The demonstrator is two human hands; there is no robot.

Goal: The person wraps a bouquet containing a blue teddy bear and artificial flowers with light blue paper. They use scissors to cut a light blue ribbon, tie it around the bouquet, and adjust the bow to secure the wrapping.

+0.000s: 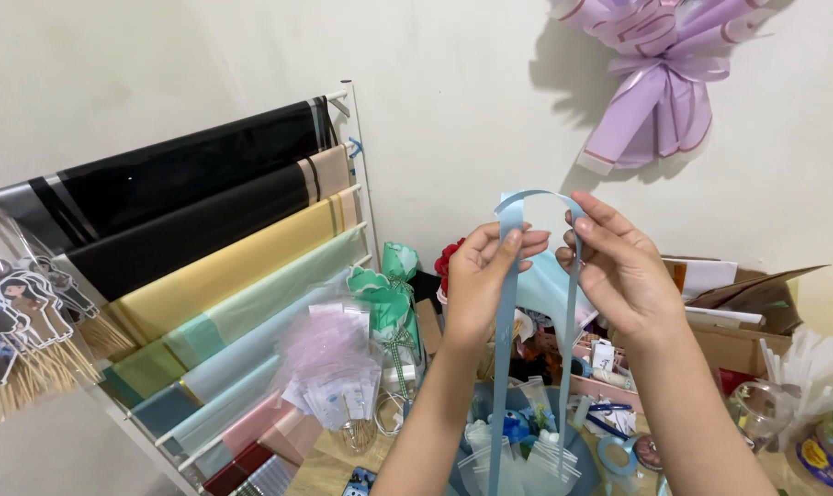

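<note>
Forearms: both rising from the lower edge, hands meeting mid-frame.
Left hand [479, 280]: grip pinched shut on the ribbon [506, 312], thumb and forefinger pressing one strand.
Right hand [619, 266]: grip pinched shut on the other strand, just beside the left grip, fingers almost touching.
Ribbon: pale blue, arching in a loop above both grips, two tails hanging straight down below them.
Bouquet [517, 441]: blue, directly below the grips, ribbon tails reaching down to it.
Tape roll [616, 456]: blue, below the right grip, on the tabletop [329, 464].
Rack [366, 197]: left of the left grip, white, draped with paper sheets [205, 266] in black, yellow, green, blue, pink.
Bow [660, 78]: lilac, on the wall above the right grip.
Boxes [738, 312]: cardboard, right of the right grip.
</note>
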